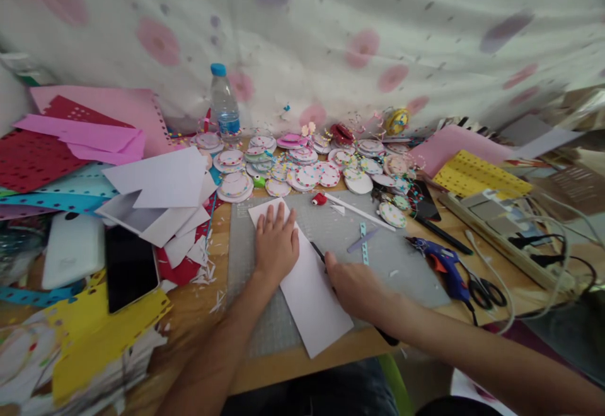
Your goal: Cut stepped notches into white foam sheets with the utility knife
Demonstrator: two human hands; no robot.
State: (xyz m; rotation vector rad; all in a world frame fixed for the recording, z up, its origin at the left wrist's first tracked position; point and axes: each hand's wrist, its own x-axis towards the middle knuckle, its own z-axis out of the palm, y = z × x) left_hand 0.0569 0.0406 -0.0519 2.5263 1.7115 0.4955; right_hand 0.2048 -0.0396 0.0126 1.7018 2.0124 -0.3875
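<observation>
A long white paper strip lies diagonally on the grey cutting mat. My left hand rests flat on its upper part, fingers spread. Closed around a thin black tool, my right hand is at the strip's right edge, with the tool's tip pointing up and left. The palm hides most of the tool, and a dark end shows below the wrist. Just above the mat's top edge sit many round white paper discs with coloured dots. A small red piece lies near them.
Coloured and white papers and a black phone are piled at the left. A water bottle stands at the back. To the right are a blue glue gun, black-handled scissors and a power strip with cables.
</observation>
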